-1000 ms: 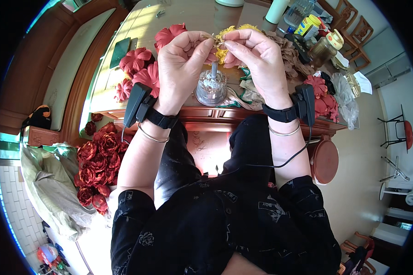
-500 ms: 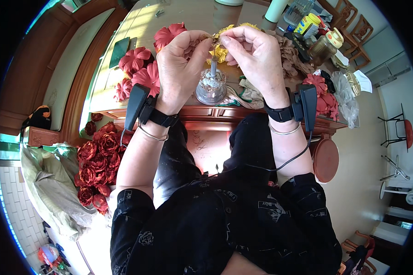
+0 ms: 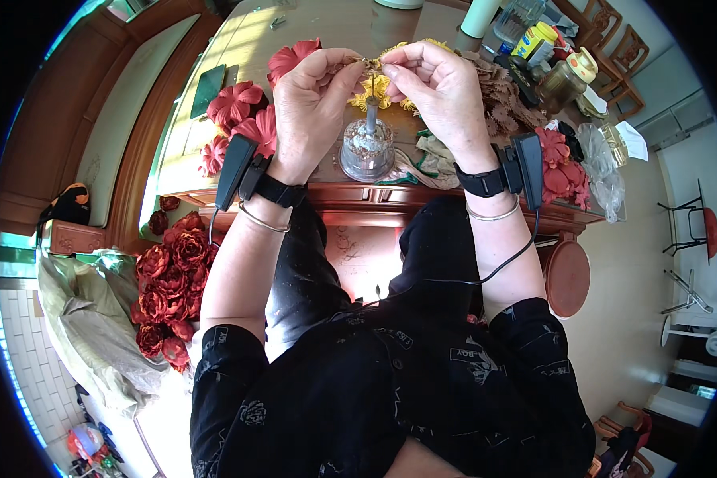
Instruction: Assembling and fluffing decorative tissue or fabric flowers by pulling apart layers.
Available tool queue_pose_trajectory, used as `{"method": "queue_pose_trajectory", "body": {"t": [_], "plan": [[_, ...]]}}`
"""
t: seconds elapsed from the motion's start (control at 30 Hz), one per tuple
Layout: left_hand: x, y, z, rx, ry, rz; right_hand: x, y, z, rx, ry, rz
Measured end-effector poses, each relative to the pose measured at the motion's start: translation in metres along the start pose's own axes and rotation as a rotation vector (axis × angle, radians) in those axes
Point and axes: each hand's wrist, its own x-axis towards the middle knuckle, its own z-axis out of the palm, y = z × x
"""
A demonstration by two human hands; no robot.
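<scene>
My left hand (image 3: 312, 107) and my right hand (image 3: 442, 95) meet above the table, thumbs and fingers pinched on a small brownish-yellow petal piece (image 3: 371, 64). It sits at the top of a thin upright rod that rises from a clear, rounded stand (image 3: 367, 151) at the table's near edge. Fingers cover most of the piece, so its exact shape is unclear. Yellow frilled petal pieces (image 3: 372, 94) lie behind the rod. Red fabric petals (image 3: 235, 103) are left of my left hand; brown frilled petals (image 3: 498, 95) lie beyond my right hand.
A crumpled cloth (image 3: 430, 163) lies beside the stand. More red petals (image 3: 564, 169) and a clear plastic bag (image 3: 599, 163) are at the right edge. Jars and a yellow container (image 3: 535, 41) stand farther back. Dark red flower heads (image 3: 171, 279) are piled at lower left, near a round stool (image 3: 567, 279).
Both hands have shifted slightly and stay pinched at the rod's top. More of the yellow petals behind the rod shows between them.
</scene>
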Motion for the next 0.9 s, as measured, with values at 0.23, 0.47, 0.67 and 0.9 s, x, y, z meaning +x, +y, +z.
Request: {"method": "queue_pose_trajectory", "body": {"t": [0.23, 0.47, 0.67, 0.9], "plan": [[0.001, -0.005, 0.001, -0.015, -0.006, -0.013, -0.001, 0.01, -0.002, -0.062, 0.019, -0.049], [-0.004, -0.007, 0.001, -0.012, 0.003, -0.009, -0.007, 0.01, 0.001, -0.027, 0.03, -0.059], [-0.006, -0.007, 0.001, -0.033, -0.008, -0.015, -0.01, 0.011, 0.0, -0.032, 0.033, -0.09], [-0.008, -0.008, 0.001, -0.067, -0.017, -0.008, -0.013, 0.014, 0.001, -0.062, 0.05, -0.147]]}}
